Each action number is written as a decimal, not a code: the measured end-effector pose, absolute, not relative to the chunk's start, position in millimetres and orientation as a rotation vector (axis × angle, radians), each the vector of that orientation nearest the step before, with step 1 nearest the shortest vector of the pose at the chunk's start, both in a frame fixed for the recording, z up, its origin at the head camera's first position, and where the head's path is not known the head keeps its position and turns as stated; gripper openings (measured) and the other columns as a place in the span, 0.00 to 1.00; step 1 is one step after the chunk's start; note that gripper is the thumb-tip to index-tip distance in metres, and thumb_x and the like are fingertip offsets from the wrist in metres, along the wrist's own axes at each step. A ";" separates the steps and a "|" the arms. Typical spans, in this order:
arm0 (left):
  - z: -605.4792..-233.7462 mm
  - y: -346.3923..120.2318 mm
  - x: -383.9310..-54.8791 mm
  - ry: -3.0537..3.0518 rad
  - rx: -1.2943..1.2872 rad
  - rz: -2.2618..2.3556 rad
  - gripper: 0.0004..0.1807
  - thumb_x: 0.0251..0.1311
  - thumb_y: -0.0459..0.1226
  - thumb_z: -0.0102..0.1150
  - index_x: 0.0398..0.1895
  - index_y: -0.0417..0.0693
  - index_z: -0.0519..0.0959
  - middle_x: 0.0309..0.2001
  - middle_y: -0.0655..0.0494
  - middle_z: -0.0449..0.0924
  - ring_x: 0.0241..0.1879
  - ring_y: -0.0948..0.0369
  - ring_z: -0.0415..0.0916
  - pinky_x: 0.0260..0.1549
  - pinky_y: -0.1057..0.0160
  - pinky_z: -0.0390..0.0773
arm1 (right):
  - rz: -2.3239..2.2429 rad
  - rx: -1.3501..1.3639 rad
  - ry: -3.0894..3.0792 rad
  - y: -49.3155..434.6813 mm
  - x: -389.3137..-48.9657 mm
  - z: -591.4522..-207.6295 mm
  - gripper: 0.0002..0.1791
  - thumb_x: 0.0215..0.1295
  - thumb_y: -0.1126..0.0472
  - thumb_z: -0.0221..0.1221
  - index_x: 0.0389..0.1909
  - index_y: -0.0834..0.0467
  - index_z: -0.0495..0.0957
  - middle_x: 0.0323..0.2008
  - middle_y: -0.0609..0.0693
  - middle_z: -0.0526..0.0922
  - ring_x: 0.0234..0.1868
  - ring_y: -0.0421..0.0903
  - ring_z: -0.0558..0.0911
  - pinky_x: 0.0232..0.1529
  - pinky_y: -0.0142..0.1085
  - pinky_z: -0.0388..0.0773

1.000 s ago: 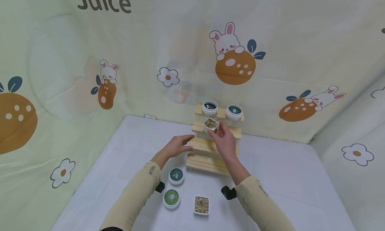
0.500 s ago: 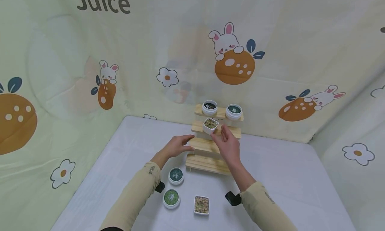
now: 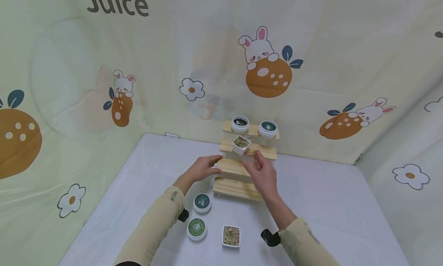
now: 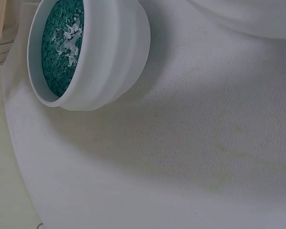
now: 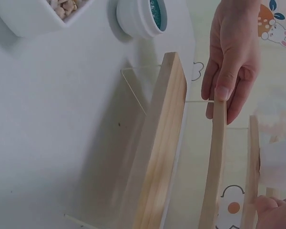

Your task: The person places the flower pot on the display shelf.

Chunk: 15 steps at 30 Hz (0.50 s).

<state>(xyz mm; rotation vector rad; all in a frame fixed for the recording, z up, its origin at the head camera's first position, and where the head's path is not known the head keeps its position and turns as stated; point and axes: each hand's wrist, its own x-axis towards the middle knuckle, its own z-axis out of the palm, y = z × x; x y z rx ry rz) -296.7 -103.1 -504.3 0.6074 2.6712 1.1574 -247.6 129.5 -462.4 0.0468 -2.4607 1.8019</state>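
A tiered wooden stand (image 3: 237,187) rises in steps toward the back wall. My left hand (image 3: 200,169) is at its left side; the right wrist view shows that hand (image 5: 236,52) pinching the end of a middle board (image 5: 213,167) between thumb and fingers. On the second board from the top sits a small square white pot (image 3: 238,150) of speckled, gravel-like bits, turned cornerwise. My right hand (image 3: 265,177) hovers just right of and below that pot, thumb and fingers parted, holding nothing. Its fingertips (image 5: 269,206) appear near the pot in the right wrist view.
The top board carries two round white pots, one dark inside (image 3: 240,127), one teal (image 3: 267,131). Before the stand, on the white table (image 3: 328,204), are a round teal pot (image 3: 202,204), a round green pot (image 3: 197,231) and a square gravel pot (image 3: 231,237).
My right hand has let go of the small square pot and drawn back right and down, its fingers spreading. The pot stays on its board. My left hand has kept its place.
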 end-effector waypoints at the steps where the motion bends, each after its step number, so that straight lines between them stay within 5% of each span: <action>1: -504.4 -103.3 -296.8 2.674 0.609 1.157 0.35 0.61 0.44 0.66 0.69 0.41 0.68 0.67 0.47 0.69 0.64 0.52 0.70 0.63 0.60 0.72 | 1.811 0.043 -2.456 129.2 -246.3 -463.0 0.41 0.64 0.55 0.65 0.72 0.64 0.59 0.70 0.57 0.65 0.69 0.51 0.67 0.67 0.38 0.68; 15: -505.4 -104.7 -296.8 2.667 0.607 1.179 0.34 0.61 0.43 0.66 0.69 0.42 0.68 0.67 0.48 0.69 0.64 0.53 0.70 0.63 0.60 0.72 | 1.803 0.079 -2.475 127.8 -228.8 -471.4 0.41 0.62 0.52 0.67 0.71 0.62 0.63 0.69 0.55 0.66 0.68 0.50 0.69 0.64 0.33 0.70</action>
